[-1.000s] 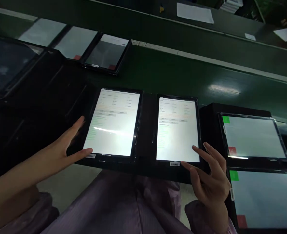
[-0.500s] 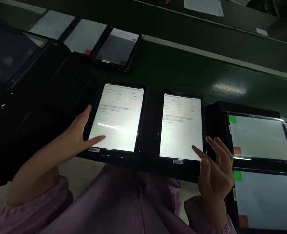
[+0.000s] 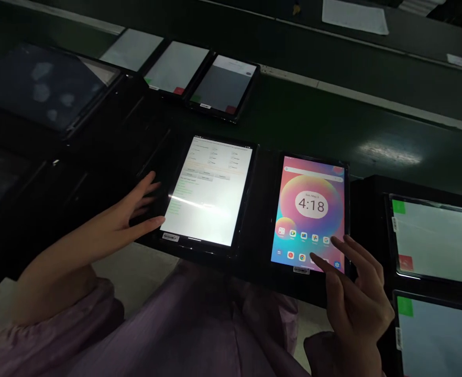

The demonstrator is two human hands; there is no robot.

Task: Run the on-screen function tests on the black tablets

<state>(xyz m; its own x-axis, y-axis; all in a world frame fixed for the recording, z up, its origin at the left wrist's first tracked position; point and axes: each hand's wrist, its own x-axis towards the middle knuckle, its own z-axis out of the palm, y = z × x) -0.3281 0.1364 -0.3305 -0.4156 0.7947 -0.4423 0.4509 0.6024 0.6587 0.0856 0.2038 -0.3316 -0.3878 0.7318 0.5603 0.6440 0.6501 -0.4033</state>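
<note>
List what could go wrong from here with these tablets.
The right hand has a fingertip over icons on the clock tablet; a stray touch might open an unwanted app. The left hand, its thumb by the text tablet, might brush the screen. Glare crosses that screen, so it could be misread.

The left forearm is slanting in across the near edge of the surface, and the left hand is holding its thumb well apart from its fingers. Above that edge, the right hand is pointing its index finger forward and leftward, the other fingers bending loosely, nothing gripped.
</note>
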